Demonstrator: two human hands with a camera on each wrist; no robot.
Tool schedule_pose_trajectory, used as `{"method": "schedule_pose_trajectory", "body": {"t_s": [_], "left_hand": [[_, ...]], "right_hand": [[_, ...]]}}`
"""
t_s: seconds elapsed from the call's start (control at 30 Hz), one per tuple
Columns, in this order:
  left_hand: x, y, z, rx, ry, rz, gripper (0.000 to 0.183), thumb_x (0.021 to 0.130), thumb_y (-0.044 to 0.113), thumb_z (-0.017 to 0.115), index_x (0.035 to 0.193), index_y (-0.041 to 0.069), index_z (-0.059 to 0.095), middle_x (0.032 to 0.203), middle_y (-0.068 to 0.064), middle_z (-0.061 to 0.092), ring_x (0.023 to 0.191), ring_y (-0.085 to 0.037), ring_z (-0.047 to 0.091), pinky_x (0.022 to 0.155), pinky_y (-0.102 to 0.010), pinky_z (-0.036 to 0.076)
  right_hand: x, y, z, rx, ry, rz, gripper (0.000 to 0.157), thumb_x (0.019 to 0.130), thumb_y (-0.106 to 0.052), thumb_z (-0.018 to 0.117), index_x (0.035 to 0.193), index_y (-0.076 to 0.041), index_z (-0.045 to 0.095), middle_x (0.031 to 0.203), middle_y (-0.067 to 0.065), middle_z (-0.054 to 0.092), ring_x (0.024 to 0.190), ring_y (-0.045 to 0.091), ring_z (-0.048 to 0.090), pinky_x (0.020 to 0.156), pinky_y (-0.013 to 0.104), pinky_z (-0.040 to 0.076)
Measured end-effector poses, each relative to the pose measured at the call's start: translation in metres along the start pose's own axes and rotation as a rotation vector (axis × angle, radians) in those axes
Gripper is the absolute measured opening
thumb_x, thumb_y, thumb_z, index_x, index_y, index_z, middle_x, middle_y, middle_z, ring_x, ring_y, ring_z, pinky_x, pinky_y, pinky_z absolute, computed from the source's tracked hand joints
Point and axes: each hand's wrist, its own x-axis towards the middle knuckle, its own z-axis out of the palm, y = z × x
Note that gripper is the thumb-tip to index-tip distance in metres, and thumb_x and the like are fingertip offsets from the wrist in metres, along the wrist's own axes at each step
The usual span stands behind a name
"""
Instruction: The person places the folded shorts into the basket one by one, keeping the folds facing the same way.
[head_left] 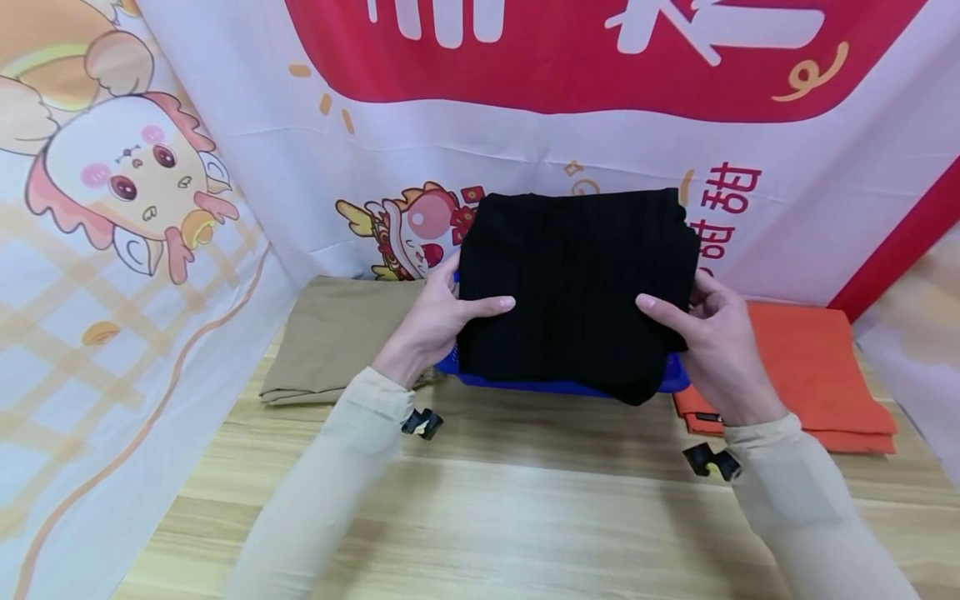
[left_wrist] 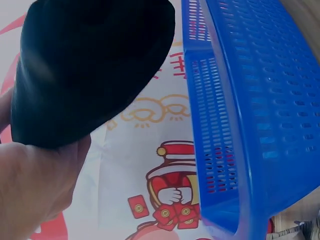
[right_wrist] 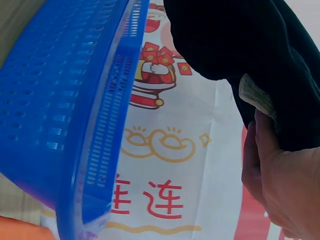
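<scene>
Both hands hold a folded black garment (head_left: 573, 283) by its two sides, thumbs on top and the other fingers beneath. My left hand (head_left: 442, 312) grips its left side; my right hand (head_left: 716, 333) grips its right side. Under the cloth stands a blue perforated basket (head_left: 555, 387), mostly covered in the head view. In the left wrist view a gap shows between the garment (left_wrist: 90, 70) and the basket (left_wrist: 270, 100) rim. A small pale patch (right_wrist: 256, 95) shows on the cloth by the right fingers in the right wrist view.
A folded khaki garment (head_left: 337, 333) lies on the wooden table (head_left: 495, 517) left of the basket. On the right lies a folded orange garment (head_left: 810, 375). A printed white and red cloth backdrop (head_left: 300, 167) hangs behind and along the sides.
</scene>
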Motion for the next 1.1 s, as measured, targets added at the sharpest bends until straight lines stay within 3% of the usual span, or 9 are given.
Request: {"method": "schedule_pose_trajectory", "body": {"t_s": [0.5, 1.1], "left_hand": [[0.028, -0.026, 0.006, 0.129, 0.166, 0.063, 0.069, 0.084, -0.006, 0.078, 0.144, 0.014, 0.050, 0.133, -0.009, 0.063, 0.118, -0.026, 0.062, 0.097, -0.042, 0.054], [0.049, -0.059, -0.007, 0.326, 0.213, -0.066, 0.062, 0.085, 0.002, 0.081, 0.138, 0.019, 0.054, 0.132, 0.000, 0.062, 0.119, -0.023, 0.058, 0.103, -0.042, 0.048]], "right_hand": [[0.030, 0.025, -0.004, -0.047, 0.058, -0.010, 0.060, 0.090, -0.007, 0.077, 0.145, -0.009, 0.055, 0.135, 0.009, 0.054, 0.121, 0.023, 0.055, 0.091, 0.027, 0.055], [0.055, 0.064, -0.022, -0.152, 0.044, 0.142, 0.063, 0.095, -0.019, 0.073, 0.152, -0.016, 0.047, 0.147, 0.009, 0.047, 0.131, 0.022, 0.046, 0.094, 0.022, 0.052]]}}
